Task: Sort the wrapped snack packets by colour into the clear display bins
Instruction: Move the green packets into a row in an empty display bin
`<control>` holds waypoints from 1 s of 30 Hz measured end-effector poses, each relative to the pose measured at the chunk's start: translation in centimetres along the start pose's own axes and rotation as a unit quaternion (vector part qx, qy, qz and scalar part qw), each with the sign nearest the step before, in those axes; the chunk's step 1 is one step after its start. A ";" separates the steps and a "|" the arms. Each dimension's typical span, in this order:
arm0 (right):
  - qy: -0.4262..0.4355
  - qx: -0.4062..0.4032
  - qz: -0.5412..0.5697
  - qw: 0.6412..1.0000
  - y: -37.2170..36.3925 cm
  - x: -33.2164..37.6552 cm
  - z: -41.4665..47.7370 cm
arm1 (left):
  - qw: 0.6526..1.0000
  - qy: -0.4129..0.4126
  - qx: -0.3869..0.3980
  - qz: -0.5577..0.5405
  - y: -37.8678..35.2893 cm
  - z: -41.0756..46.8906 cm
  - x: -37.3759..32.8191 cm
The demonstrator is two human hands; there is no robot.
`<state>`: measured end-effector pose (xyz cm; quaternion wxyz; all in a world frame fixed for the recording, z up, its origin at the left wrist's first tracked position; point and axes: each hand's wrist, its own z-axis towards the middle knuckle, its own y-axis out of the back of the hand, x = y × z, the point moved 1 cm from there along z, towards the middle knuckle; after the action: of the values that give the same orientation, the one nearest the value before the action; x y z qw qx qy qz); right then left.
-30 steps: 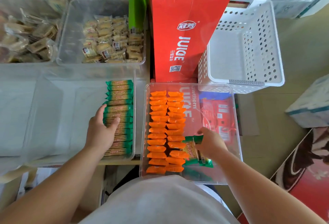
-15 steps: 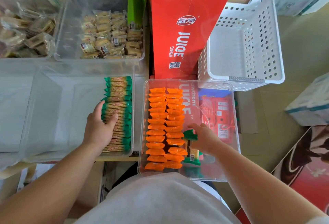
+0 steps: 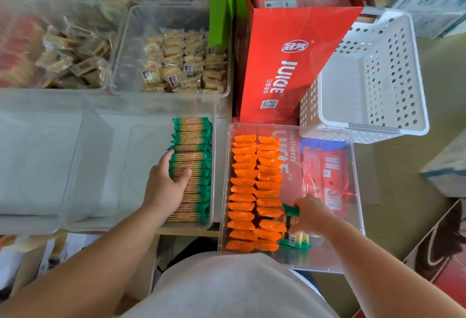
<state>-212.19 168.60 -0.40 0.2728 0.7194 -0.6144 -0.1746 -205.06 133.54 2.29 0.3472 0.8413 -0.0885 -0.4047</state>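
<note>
A row of green-wrapped packets [image 3: 193, 146] lines the right side of a clear bin [image 3: 106, 166] on the left. My left hand [image 3: 165, 186] rests flat against that row, fingers apart, holding nothing. A second clear bin [image 3: 353, 179] on the right holds two columns of orange packets [image 3: 254, 186]. My right hand [image 3: 311, 215] is inside this bin, closed on a few green packets [image 3: 292, 226] that stand beside the orange columns near the front.
A white perforated basket [image 3: 373, 78] sits behind the right bin. A red juice carton [image 3: 282, 65] stands between the basket and further clear bins of beige wrapped snacks [image 3: 181, 62]. Boxes stand on the floor at right.
My right hand turned the green packets more upright and drew them slightly toward the bin's front. My left hand stayed on the green row.
</note>
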 end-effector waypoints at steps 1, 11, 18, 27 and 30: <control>-0.007 0.002 0.007 1.000 0.3 0.1 -0.2 | 1.000 -0.006 0.007 0.004 0.2 0.1 0.0; -0.061 -0.265 0.194 0.943 10.8 3.9 -6.8 | 0.992 -0.092 0.062 0.059 3.2 2.0 -0.1; 0.116 -0.341 0.346 0.867 16.5 15.2 -8.4 | 0.982 -0.157 0.076 0.069 5.5 3.7 0.2; 0.191 -0.302 0.129 0.925 14.1 23.6 0.5 | 0.964 -0.170 0.200 -0.053 7.9 8.0 -3.2; 0.190 -0.316 0.051 0.928 12.7 24.3 1.3 | 0.959 -0.207 0.194 0.023 7.2 9.2 -2.9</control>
<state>-218.50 143.32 8.38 0.6060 0.5833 -0.5001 -0.2059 -212.86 124.69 4.80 0.1604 0.7880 -0.2550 -0.5369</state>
